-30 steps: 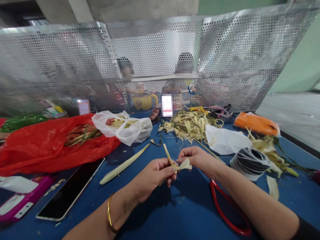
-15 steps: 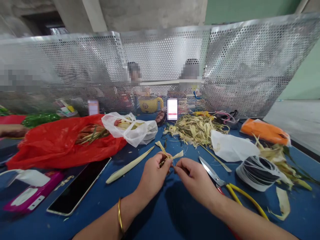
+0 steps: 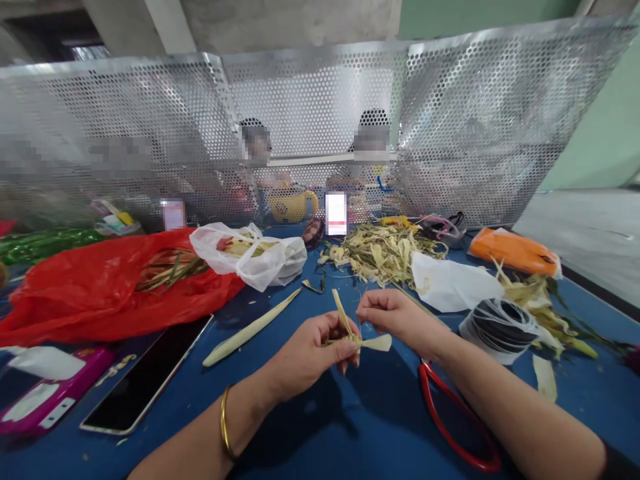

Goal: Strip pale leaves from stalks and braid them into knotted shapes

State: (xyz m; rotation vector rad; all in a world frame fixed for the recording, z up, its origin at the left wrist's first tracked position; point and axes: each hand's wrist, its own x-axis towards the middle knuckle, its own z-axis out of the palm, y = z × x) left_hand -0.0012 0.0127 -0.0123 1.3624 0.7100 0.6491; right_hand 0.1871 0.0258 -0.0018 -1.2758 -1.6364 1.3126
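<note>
My left hand [image 3: 325, 343], with a gold bangle at the wrist, pinches a small bundle of pale dried husk strips [image 3: 375, 343] above the blue table. One strip stands upward from the fingers and another sticks out to the right. Just above and to the right, my right hand [image 3: 387, 308] is closed at the fingertips, where a thin clear thread seems to run. A long pale husk [image 3: 253, 328] lies left of my hands. Red scissor handles [image 3: 450, 413] show beneath my right forearm, their blades hidden.
A red bag [image 3: 100, 280], white bag [image 3: 250, 253] and black phone [image 3: 150, 377] lie left. A husk pile [image 3: 380, 253], white sheet [image 3: 453, 283], thread spool [image 3: 497, 330] and orange packet [image 3: 515, 252] sit right. A perforated metal screen [image 3: 310, 87] stands behind, people beyond it.
My right hand has lifted away from the bundle, upward, and its forearm now covers the scissor blades and yellow handles. My left hand has tilted the bundle and shifted right. The view has turned slightly.
</note>
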